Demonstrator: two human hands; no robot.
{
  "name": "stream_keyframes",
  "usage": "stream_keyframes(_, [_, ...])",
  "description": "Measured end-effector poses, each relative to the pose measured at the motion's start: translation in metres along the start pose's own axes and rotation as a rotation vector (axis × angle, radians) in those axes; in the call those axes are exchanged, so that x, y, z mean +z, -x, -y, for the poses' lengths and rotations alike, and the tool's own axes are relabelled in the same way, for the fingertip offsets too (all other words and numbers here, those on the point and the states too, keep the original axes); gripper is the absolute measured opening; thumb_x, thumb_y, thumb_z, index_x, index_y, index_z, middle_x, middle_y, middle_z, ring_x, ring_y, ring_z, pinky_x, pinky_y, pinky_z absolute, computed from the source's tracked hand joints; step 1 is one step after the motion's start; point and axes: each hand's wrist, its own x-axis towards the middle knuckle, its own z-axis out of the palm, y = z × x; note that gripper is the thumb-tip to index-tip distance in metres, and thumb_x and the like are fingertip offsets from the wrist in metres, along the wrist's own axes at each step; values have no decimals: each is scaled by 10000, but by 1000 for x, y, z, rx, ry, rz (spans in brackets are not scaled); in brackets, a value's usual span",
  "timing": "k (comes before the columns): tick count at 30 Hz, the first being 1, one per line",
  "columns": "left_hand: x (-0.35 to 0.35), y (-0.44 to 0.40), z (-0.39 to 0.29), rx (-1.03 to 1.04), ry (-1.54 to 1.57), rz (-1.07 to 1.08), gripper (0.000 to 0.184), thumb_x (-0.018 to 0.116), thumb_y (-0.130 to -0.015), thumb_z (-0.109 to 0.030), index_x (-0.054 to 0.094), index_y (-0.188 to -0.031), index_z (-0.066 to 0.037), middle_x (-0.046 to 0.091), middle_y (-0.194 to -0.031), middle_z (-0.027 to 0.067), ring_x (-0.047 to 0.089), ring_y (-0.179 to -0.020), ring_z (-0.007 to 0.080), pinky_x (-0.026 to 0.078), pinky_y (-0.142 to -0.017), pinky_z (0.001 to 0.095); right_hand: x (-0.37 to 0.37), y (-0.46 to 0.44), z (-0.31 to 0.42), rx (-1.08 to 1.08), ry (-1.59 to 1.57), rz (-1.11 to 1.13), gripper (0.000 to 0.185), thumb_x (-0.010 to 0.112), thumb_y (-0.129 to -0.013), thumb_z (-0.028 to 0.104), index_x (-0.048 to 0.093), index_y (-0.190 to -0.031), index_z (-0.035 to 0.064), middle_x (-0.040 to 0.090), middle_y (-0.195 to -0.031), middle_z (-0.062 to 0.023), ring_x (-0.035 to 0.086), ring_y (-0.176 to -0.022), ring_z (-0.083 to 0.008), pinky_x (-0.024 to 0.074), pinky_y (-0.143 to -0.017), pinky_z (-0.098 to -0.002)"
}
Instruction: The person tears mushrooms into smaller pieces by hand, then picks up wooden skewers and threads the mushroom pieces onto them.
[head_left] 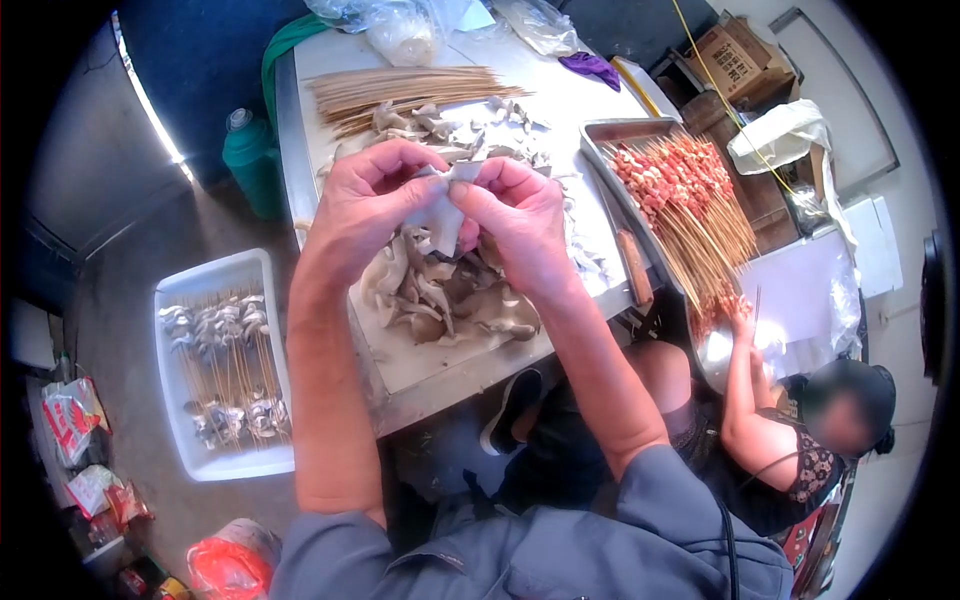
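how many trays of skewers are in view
2: a white tray left of the loose mushrooms, and a metal tray of meat skewers to their right. Others may be hidden behind people or at the dark edges.

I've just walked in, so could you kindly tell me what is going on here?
The person's left hand and right hand hold a mushroom piece over a mushroom pile on the table. Bare skewers lie beyond the pile. On the right, a co-worker's hand is at meat skewers in a metal tray; on the left, a white tub holds loaded skewers.
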Motion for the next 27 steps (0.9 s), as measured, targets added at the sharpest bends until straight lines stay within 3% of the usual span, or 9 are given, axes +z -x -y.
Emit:
stream_keyframes(8, [5,1,-1,-21,23,-38,91,689,-863,-81,697,-949,-52,657,-847,-11,565,-776,67,434,-715,213,1,1,-2,-10,13,-26,66,682,-852,43,645,-813,5,632,-672,-25,564,-506,-47,467,-450,-198])
stream_keyframes(14, [2,-1,1,9,34,-272,92,691,-872,-92,701,-959,-65,660,-828,-10,573,-757,63,429,-688,205,-8,0,-3,24,-117,-184,56,651,-870,22,626,-825,0,612,-649,-31,559,-494,-82,469,-459,-213])
stream_keyframes(22, [-3,-6,8,5,5,-431,112,678,-904,-136,692,-997,-75,654,-832,-7,584,-644,67,435,-487,212,-24,-1,-5,-80,-69,-286,80,654,-884,22,655,-940,-34,625,-697,-42,562,-524,-83,470,-471,-214])
stream_keyframes(27, [-7,-6,9,70,58,-476,116,670,-911,-136,688,-1005,-70,656,-841,2,582,-660,73,436,-500,214,-25,-4,-7,-119,-60,-322,80,652,-886,22,652,-940,-37,626,-706,-41,568,-537,-82,475,-483,-214])
